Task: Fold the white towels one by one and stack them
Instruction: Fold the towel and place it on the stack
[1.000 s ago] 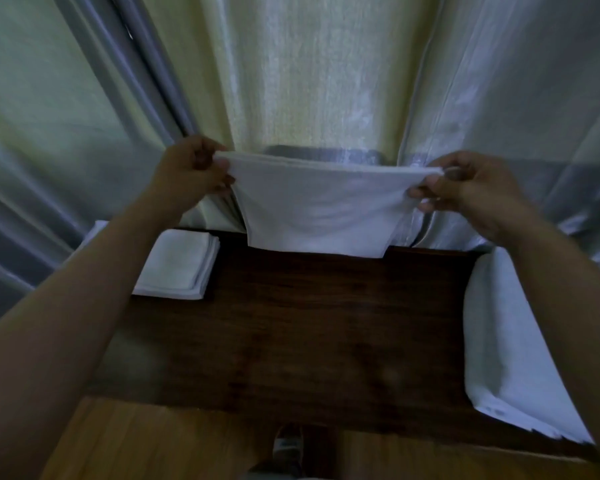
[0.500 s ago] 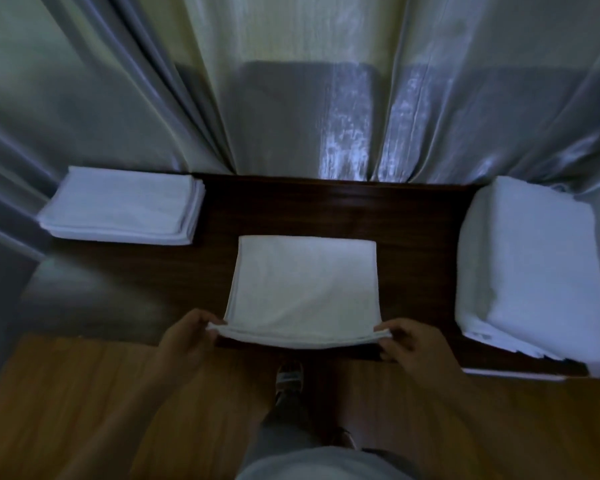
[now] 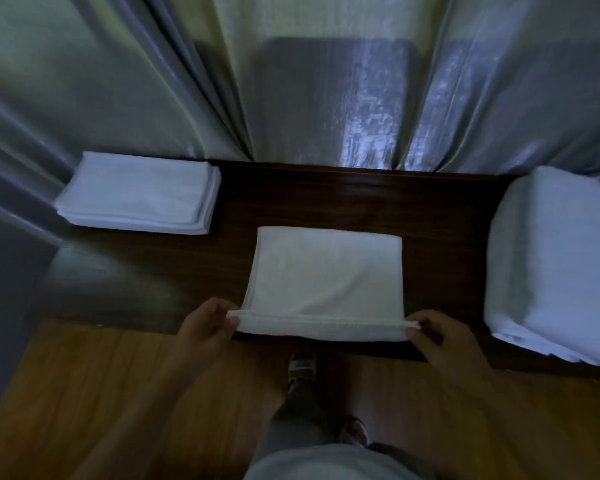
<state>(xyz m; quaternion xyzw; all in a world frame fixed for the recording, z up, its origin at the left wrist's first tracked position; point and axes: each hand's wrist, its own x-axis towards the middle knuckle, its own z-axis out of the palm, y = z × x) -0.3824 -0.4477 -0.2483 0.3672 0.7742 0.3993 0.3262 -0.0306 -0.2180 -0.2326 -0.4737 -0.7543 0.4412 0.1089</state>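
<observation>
**Towel laid on table, near edge lifted for next fold**

The towel [image 3: 326,282], held up against the curtain [image 3: 326,81] a second ago, has been brought down flat onto the dark table [image 3: 378,199], mid-way along it. Its near corners are pinched, one by the left hand [image 3: 207,329] and one by the right hand [image 3: 437,337], and the near hem is now raised slightly more than half a second ago. Judged: another fold is starting. A folded stack [image 3: 139,194] lies at the table's left end, an unfolded pile [image 3: 551,258] at its right end.
</observation>
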